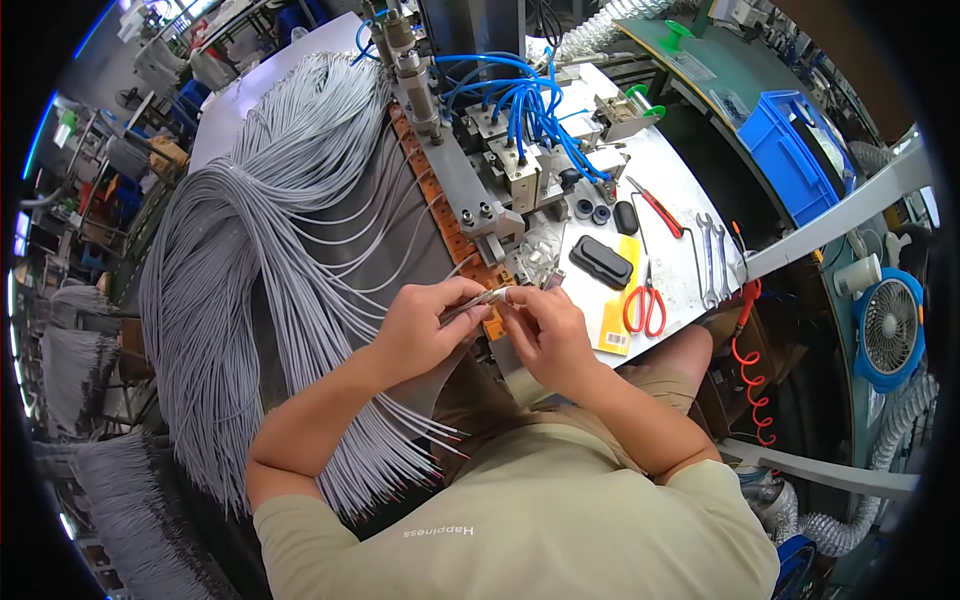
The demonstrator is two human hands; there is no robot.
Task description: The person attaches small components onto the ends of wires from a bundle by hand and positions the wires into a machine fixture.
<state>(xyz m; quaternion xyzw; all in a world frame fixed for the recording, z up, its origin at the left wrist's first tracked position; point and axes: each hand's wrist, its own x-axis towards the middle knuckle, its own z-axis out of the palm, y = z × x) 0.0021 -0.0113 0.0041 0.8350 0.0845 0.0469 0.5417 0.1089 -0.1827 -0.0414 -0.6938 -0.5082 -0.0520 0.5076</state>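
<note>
My left hand [425, 325] is closed in a pinch on grey cable ends, just in front of the machine's orange strip [440, 205]. Close on its right, my right hand [550, 335] pinches at the same spot, where something small and whitish shows between the fingertips; its kind is too small to make out. A large bundle of grey cables [235, 190] spreads over the table to the left, and several single cables run across to the orange strip. The bundle's stripped tips hang over the near edge beside my left forearm. Behind my hands stands the machine [520, 170] with blue air hoses [530, 95].
Right of my hands lie a black case [601, 262], a yellow packet [614, 325], red-handled scissors [645, 310], a red-handled tool [655, 207] and two wrenches [712, 260]. Farther right are a blue crate [795, 165], a blue fan [889, 328] and a red coiled hose [750, 375].
</note>
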